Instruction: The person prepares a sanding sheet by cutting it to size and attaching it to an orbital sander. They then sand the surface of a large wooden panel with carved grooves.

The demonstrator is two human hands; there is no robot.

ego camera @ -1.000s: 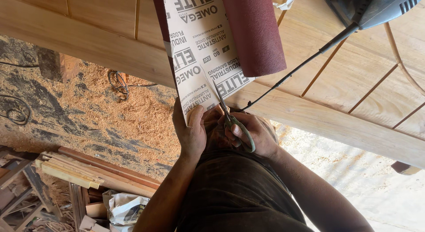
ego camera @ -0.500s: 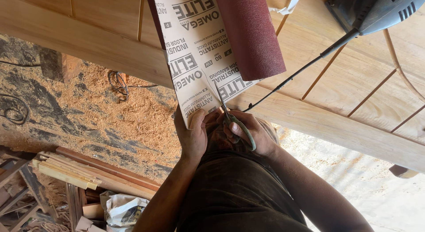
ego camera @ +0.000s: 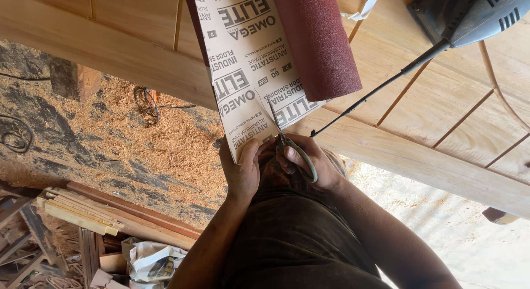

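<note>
Pale-backed sandpaper sheet (ego camera: 248, 73) running lengthwise away from the hands, left hand (ego camera: 243, 170) pinching its near edge, right hand (ego camera: 312, 162) closed through green-handled scissors (ego camera: 287, 140), blades pointing up the sheet, top cut off by frame, rolled maroon end (ego camera: 317, 43) beyond right hand.

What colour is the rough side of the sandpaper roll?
Dark reddish brown sandpaper roll, seen best in the head view.

A woodworking shop: sawdust (ego camera: 165, 140) covers the floor, timber offcuts (ego camera: 83, 211) lie stacked beside a planed wooden panel (ego camera: 419, 123).
</note>
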